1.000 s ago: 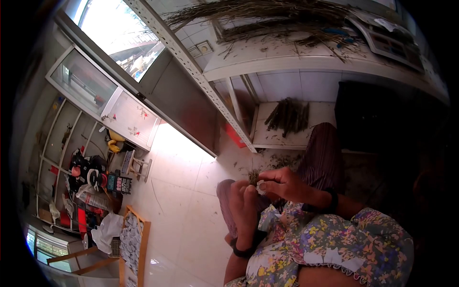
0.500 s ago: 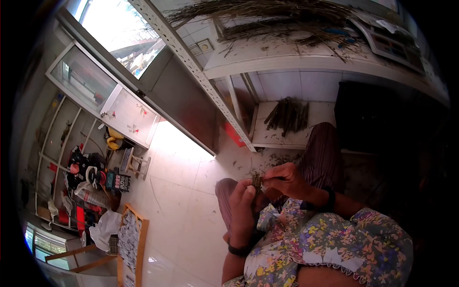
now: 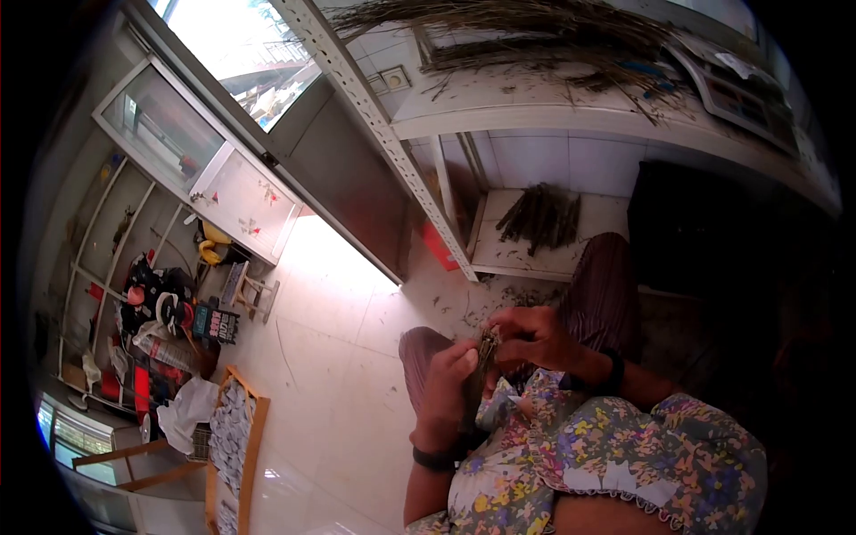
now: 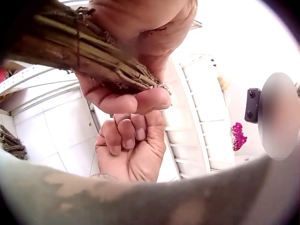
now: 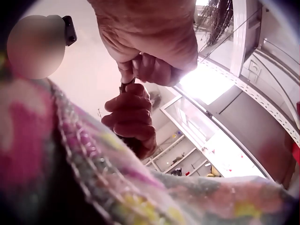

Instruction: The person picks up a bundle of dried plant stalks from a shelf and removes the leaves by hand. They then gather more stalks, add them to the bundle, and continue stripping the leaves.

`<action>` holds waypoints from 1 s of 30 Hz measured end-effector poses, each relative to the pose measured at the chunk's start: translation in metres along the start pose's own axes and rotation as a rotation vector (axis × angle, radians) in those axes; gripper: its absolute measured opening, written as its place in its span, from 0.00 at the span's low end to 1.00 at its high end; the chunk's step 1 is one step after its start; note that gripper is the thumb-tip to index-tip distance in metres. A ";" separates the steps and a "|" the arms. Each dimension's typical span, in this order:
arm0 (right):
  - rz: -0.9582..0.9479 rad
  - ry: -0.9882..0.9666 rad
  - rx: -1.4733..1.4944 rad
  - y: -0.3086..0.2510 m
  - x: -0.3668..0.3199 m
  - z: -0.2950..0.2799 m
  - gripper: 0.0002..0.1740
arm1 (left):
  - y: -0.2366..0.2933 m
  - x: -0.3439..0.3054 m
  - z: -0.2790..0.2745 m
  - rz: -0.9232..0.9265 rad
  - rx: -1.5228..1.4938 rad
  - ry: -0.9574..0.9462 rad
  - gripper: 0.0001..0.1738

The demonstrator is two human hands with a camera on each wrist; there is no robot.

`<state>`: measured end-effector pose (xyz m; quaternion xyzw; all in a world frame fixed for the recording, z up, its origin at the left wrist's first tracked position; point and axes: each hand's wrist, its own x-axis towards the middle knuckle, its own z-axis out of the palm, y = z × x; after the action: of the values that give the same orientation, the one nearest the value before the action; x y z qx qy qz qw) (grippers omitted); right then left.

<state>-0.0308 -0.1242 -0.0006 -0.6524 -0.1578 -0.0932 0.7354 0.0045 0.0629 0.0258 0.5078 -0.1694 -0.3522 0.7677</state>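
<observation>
A short bundle of dried brown stems [image 4: 101,54] is gripped in my left hand [image 3: 446,383], its cut ends close together by the fingertips in the left wrist view. A thin dark strand crosses the bundle. My right hand [image 3: 535,341] is at the bundle's upper end in the head view, thumb and finger pinching there. The left wrist view shows the right hand's other fingers [image 4: 124,133] curled toward its palm. In the right wrist view, the left hand [image 5: 131,117] is just below the right, with a dark bit of the bundle [image 5: 126,86] between them.
More short stem bundles [image 3: 539,218] lie on the low shelf. Long dry stalks [image 3: 526,36] cover the upper shelf [image 3: 535,119]. Plant bits [image 3: 526,294] litter the floor beyond my knees. A wooden frame [image 3: 250,446] and a small stool [image 3: 254,294] stand on the left.
Both hands stay together in front of my lap. The whitish thing at the fingertips a second ago no longer shows. The bundle now stands out more between the hands, and the right fingers have curled more.
</observation>
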 end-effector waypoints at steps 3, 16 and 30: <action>-0.002 -0.070 0.000 -0.001 0.001 0.000 0.11 | 0.001 -0.001 -0.003 -0.057 0.007 -0.033 0.20; 0.082 -0.012 0.035 0.005 0.001 -0.006 0.06 | -0.003 0.001 0.006 0.132 0.253 0.139 0.18; 0.025 0.065 -0.026 0.000 0.001 -0.004 0.07 | -0.001 -0.006 0.026 0.373 0.878 0.376 0.14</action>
<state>-0.0298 -0.1279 -0.0003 -0.6604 -0.1247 -0.1072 0.7327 -0.0158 0.0494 0.0363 0.7980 -0.2481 -0.0073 0.5492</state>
